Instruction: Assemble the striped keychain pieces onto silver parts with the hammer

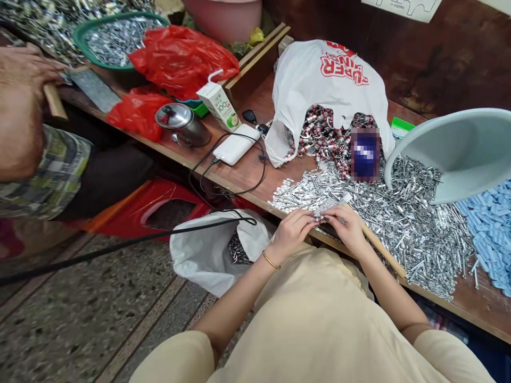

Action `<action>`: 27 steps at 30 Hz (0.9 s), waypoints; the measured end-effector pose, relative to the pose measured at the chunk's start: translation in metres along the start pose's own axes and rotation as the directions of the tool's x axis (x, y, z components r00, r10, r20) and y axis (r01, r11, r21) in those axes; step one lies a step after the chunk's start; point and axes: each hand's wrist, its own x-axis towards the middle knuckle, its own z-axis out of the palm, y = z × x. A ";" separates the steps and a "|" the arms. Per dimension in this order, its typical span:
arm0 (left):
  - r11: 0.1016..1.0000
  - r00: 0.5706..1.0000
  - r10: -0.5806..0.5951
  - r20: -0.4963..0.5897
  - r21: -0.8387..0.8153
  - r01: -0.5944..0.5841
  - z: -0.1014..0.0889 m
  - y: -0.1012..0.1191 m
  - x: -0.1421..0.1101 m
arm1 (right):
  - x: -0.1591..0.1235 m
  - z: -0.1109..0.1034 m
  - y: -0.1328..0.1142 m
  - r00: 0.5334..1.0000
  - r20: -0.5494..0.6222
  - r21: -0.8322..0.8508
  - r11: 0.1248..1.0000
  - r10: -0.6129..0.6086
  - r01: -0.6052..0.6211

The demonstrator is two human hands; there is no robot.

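Note:
My left hand and my right hand meet at the table's front edge, fingertips pinched together on a small silver metal piece. A gold bangle circles my left wrist. Just beyond the hands lies a broad heap of small silver metal parts. A wooden stick runs along the table edge under my right hand. Whether each hand grips the piece or only steadies it is hard to judge.
A white plastic bag spills red-and-silver parts. A grey basin lies tipped at right beside blue pieces. A power bank, juice carton, metal pot, red bags sit left. Another person's arm is at far left. A white bag hangs below.

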 end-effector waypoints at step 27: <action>0.971 0.982 -0.172 -0.079 -0.184 0.155 0.008 0.003 -0.004 | -0.013 0.007 0.003 0.998 -0.031 0.009 0.998 0.057 -0.057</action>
